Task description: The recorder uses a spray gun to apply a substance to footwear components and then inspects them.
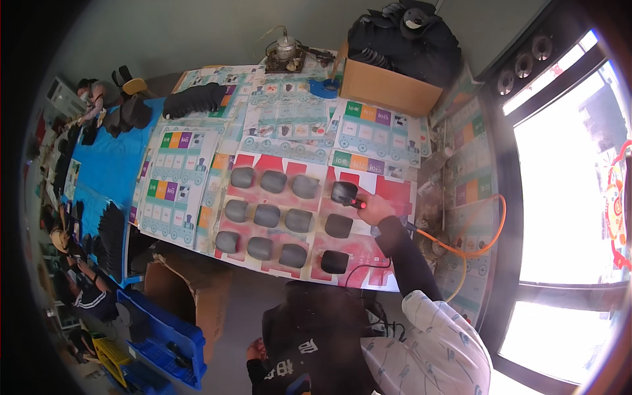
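My right hand [376,209] is closed around a spray gun [356,202], black at the front with small red knobs. An orange hose [440,245] runs from the gun toward the right wall. The gun's front end is over a dark curved piece [343,191] at the top of the right column. Several similar pieces, some greyer, such as one grey curved piece [267,216], lie in rows on red-and-white printed sheets [316,230]. My left hand [257,349] hangs low beside my black apron [316,336], away from the table; its fingers are too unclear to read.
A cardboard box [392,89] of black pieces stands at the back right. Behind the sheets are a small metal pot [286,47] and a blue tape roll [324,88]. Dark pieces [194,100] lie stacked further left. A blue crate [164,336] stands at lower left; people work beyond.
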A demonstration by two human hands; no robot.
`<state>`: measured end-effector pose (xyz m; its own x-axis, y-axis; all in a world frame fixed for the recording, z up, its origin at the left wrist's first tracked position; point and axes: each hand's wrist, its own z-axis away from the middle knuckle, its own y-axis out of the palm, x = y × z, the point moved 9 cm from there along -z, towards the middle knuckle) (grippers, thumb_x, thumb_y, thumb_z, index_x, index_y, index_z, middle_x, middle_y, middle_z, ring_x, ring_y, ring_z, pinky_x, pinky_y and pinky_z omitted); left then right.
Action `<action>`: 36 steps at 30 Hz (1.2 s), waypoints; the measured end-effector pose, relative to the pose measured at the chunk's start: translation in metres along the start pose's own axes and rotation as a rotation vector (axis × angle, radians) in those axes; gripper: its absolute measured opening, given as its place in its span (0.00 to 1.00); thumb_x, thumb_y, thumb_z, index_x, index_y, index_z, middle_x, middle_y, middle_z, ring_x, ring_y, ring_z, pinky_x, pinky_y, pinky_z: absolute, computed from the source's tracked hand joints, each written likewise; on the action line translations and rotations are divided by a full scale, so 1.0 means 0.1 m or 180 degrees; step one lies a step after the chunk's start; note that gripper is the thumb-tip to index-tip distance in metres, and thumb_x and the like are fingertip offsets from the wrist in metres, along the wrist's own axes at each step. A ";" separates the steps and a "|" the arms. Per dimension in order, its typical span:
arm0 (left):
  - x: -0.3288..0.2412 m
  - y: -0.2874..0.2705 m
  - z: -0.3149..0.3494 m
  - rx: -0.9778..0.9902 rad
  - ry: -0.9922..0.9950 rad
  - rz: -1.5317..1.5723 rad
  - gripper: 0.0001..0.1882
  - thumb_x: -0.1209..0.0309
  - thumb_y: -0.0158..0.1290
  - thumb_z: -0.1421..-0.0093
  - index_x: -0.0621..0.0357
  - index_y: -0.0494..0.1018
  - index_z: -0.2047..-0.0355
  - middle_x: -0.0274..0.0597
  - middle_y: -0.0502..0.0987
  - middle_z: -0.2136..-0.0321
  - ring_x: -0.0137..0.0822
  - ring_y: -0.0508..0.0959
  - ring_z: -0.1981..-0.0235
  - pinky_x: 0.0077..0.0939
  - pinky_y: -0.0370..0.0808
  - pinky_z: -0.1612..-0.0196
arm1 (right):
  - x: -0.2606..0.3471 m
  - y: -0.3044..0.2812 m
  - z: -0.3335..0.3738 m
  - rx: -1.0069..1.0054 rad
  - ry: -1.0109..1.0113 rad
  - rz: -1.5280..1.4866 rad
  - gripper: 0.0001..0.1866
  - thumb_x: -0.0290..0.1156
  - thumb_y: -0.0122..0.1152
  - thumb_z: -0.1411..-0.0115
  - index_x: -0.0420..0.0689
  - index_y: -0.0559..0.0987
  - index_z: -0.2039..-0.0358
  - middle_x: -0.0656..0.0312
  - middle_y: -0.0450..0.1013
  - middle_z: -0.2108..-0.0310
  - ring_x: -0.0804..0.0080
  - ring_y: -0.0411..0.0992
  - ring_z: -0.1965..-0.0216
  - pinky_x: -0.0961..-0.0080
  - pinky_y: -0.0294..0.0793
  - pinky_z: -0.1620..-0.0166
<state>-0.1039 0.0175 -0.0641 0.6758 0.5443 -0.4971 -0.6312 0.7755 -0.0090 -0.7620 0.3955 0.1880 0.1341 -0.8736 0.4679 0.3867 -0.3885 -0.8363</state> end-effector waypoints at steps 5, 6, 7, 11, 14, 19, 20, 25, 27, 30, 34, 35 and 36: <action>0.03 -0.01 0.02 -0.0175 -0.0394 -0.0049 0.16 0.62 0.47 0.30 0.58 0.73 0.50 0.28 0.66 0.82 0.25 0.62 0.85 0.22 0.58 0.83 | -0.05 0.06 0.02 -0.0208 -0.0227 -0.0098 0.15 0.32 0.56 0.49 0.48 0.82 0.60 0.44 0.79 0.66 0.41 0.78 0.60 0.47 0.76 0.55; 0.03 -0.07 0.00 -0.0095 -0.0210 0.0051 0.16 0.61 0.47 0.31 0.58 0.73 0.50 0.29 0.67 0.82 0.26 0.62 0.85 0.22 0.58 0.83 | -0.01 0.11 0.00 -0.0125 -0.0335 -0.0082 0.14 0.32 0.56 0.48 0.48 0.82 0.61 0.44 0.79 0.66 0.41 0.78 0.60 0.47 0.76 0.55; 0.04 -0.12 -0.02 -0.0014 -0.0025 0.0147 0.17 0.61 0.48 0.31 0.58 0.73 0.49 0.30 0.68 0.81 0.26 0.63 0.84 0.22 0.58 0.83 | 0.00 0.14 -0.01 -0.0113 -0.0357 -0.0088 0.14 0.32 0.56 0.48 0.48 0.82 0.61 0.44 0.79 0.66 0.41 0.78 0.60 0.47 0.76 0.55; 0.08 -0.15 -0.01 -0.0078 -0.0021 -0.0032 0.16 0.61 0.47 0.30 0.59 0.73 0.50 0.31 0.69 0.80 0.26 0.63 0.84 0.22 0.58 0.82 | -0.06 0.16 0.01 -0.0087 -0.0215 0.0017 0.17 0.32 0.57 0.48 0.50 0.83 0.56 0.42 0.78 0.64 0.40 0.76 0.59 0.47 0.76 0.56; 0.12 -0.19 -0.01 0.0046 0.0000 -0.0119 0.16 0.62 0.47 0.30 0.60 0.73 0.50 0.32 0.70 0.80 0.26 0.63 0.83 0.21 0.58 0.82 | 0.02 0.12 0.06 -0.0089 -0.0181 0.0019 0.16 0.32 0.57 0.47 0.49 0.82 0.58 0.42 0.78 0.65 0.39 0.77 0.60 0.47 0.75 0.56; 0.02 -0.14 -0.05 0.0262 0.0351 -0.0403 0.16 0.63 0.46 0.30 0.61 0.73 0.50 0.31 0.69 0.80 0.26 0.63 0.83 0.22 0.58 0.82 | -0.25 0.10 0.01 -0.0391 -0.0131 0.0021 0.13 0.32 0.56 0.45 0.47 0.81 0.60 0.42 0.78 0.66 0.39 0.76 0.62 0.46 0.75 0.58; 0.02 -0.14 -0.05 0.0266 0.0349 -0.0407 0.16 0.63 0.46 0.30 0.61 0.73 0.50 0.31 0.69 0.80 0.26 0.63 0.83 0.22 0.58 0.82 | -0.30 0.10 0.00 -0.0336 -0.0064 0.0030 0.13 0.32 0.56 0.45 0.46 0.81 0.60 0.42 0.78 0.67 0.39 0.76 0.62 0.46 0.75 0.58; 0.07 -0.19 -0.05 -0.0131 0.0162 -0.0110 0.16 0.64 0.48 0.31 0.61 0.74 0.51 0.31 0.70 0.80 0.25 0.63 0.84 0.21 0.59 0.82 | -0.32 -0.02 0.01 -0.0498 -0.0056 -0.0132 0.13 0.31 0.57 0.45 0.45 0.81 0.60 0.41 0.77 0.68 0.38 0.76 0.62 0.46 0.75 0.59; 0.00 -0.15 -0.09 -0.0006 0.0143 -0.0173 0.15 0.64 0.49 0.31 0.60 0.74 0.51 0.32 0.70 0.80 0.26 0.64 0.84 0.22 0.59 0.82 | -0.37 -0.05 0.00 -0.0502 -0.0078 -0.0105 0.12 0.31 0.57 0.45 0.44 0.81 0.61 0.40 0.77 0.68 0.37 0.75 0.63 0.45 0.74 0.60; -0.02 -0.08 -0.11 0.0037 0.0101 -0.0081 0.15 0.63 0.50 0.32 0.58 0.75 0.51 0.32 0.71 0.80 0.26 0.64 0.84 0.22 0.60 0.83 | -0.39 -0.04 0.03 -0.0501 -0.0210 -0.0266 0.11 0.31 0.57 0.46 0.43 0.80 0.63 0.39 0.76 0.69 0.37 0.75 0.63 0.45 0.73 0.60; 0.02 -0.10 -0.12 -0.0082 0.0210 0.0025 0.15 0.63 0.51 0.32 0.57 0.74 0.50 0.30 0.70 0.81 0.26 0.63 0.85 0.23 0.59 0.85 | -0.45 -0.07 0.02 -0.0564 0.0027 -0.0115 0.15 0.34 0.55 0.47 0.48 0.83 0.60 0.41 0.78 0.68 0.39 0.77 0.62 0.45 0.76 0.56; 0.02 -0.08 -0.11 -0.0077 0.0210 0.0029 0.15 0.63 0.51 0.32 0.57 0.74 0.50 0.30 0.70 0.81 0.26 0.63 0.85 0.23 0.59 0.85 | -0.47 -0.07 0.02 -0.0497 0.0043 -0.0083 0.15 0.34 0.55 0.47 0.48 0.83 0.60 0.41 0.78 0.68 0.38 0.77 0.62 0.45 0.76 0.56; 0.03 -0.07 -0.09 -0.0097 0.0173 -0.0006 0.15 0.62 0.50 0.32 0.56 0.74 0.50 0.30 0.69 0.81 0.26 0.62 0.85 0.24 0.59 0.85 | -0.49 -0.05 0.03 -0.0429 0.0057 -0.0051 0.15 0.34 0.55 0.47 0.48 0.82 0.60 0.41 0.78 0.68 0.38 0.77 0.62 0.44 0.76 0.57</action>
<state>-0.1012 0.0107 -0.0733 0.6559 0.5240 -0.5433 -0.6418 0.7660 -0.0360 -0.7683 0.4413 0.1703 0.1121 -0.8716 0.4773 0.2624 -0.4373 -0.8602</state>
